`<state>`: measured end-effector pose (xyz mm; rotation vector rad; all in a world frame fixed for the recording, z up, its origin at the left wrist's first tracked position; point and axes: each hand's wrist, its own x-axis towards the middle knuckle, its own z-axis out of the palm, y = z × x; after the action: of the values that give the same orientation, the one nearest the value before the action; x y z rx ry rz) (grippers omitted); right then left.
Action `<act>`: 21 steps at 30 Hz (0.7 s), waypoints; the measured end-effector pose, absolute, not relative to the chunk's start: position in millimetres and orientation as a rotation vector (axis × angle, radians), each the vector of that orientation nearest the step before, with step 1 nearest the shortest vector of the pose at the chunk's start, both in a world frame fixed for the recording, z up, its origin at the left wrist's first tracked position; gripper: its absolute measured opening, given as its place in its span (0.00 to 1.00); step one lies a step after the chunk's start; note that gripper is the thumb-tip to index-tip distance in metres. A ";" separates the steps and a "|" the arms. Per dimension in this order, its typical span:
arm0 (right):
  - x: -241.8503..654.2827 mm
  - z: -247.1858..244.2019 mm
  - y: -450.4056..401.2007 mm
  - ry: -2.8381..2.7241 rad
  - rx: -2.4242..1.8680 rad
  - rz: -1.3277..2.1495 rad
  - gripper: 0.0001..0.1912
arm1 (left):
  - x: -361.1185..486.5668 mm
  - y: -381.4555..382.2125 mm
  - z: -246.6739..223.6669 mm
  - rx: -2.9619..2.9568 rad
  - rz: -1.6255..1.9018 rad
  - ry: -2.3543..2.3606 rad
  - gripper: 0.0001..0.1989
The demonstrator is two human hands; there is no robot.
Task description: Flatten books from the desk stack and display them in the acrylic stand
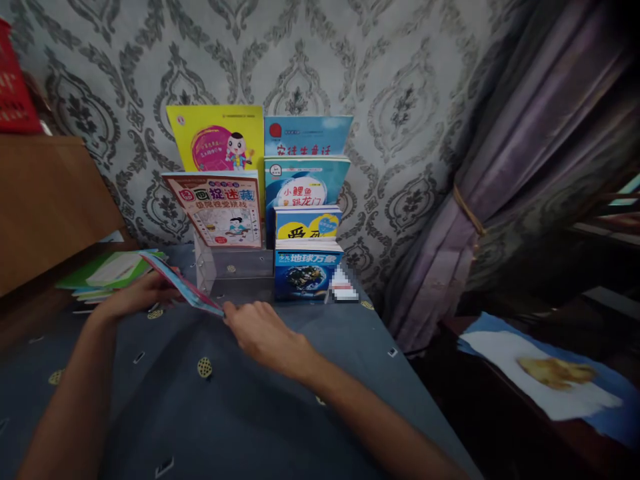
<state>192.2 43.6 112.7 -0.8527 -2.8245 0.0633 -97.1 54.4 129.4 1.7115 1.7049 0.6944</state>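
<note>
Between my two hands a thin book (187,283) with a pink and light-blue edge is held tilted above the cloth. My left hand (145,291) grips its left part, the fingers partly hidden behind it. At the lower right corner, my right hand (260,330) pinches the book. Just beyond stands a clear tiered book rack (240,263). Its left column bears a yellow book (215,137) and a picture-puzzle book (220,210). On the right column are several books, among them a blue book with a globe (303,277) at the front.
A pile of books (113,273) lies at the left beside a wooden box (55,207), with a red basket (17,87) on top. The patterned tablecloth (240,413) ends at the right, near a tied curtain (440,253). Lower right lies white paper (540,373) with something yellowish-brown on it.
</note>
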 end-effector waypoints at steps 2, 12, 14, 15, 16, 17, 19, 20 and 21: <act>196.6 115.1 48.2 -2.803 -0.903 0.060 0.17 | -93.5 57.6 128.4 1.683 0.755 1.664 0.25; 207.4 122.5 74.7 -2.629 -1.097 0.048 0.15 | -82.4 64.5 131.2 1.825 0.837 1.604 0.21; 209.0 119.5 79.9 -2.589 -1.082 0.056 0.14 | -79.6 63.6 133.7 1.844 0.843 1.594 0.20; 209.9 118.2 82.1 -2.565 -1.074 0.055 0.14 | -77.8 62.9 135.1 1.849 0.857 1.590 0.20; 210.8 117.4 83.8 -2.545 -1.065 0.049 0.14 | -76.0 62.0 136.5 1.854 0.874 1.588 0.20; 211.7 117.1 85.0 -2.530 -1.059 0.040 0.15 | -74.2 61.0 138.1 1.860 0.889 1.589 0.20; 213.2 118.5 85.2 -2.522 -1.063 0.024 0.17 | -71.6 58.2 141.3 1.875 0.914 1.596 0.20; 213.9 120.1 84.5 -2.525 -1.068 0.019 0.18 | -70.9 56.6 142.9 1.882 0.928 1.601 0.21; 214.5 122.1 83.3 -2.526 -1.069 0.014 0.19 | -70.8 55.0 144.5 1.890 0.940 1.608 0.22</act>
<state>214.5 83.3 122.1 -1.0689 -2.5257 0.0139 -70.8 55.0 144.5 1.8905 1.6078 0.9403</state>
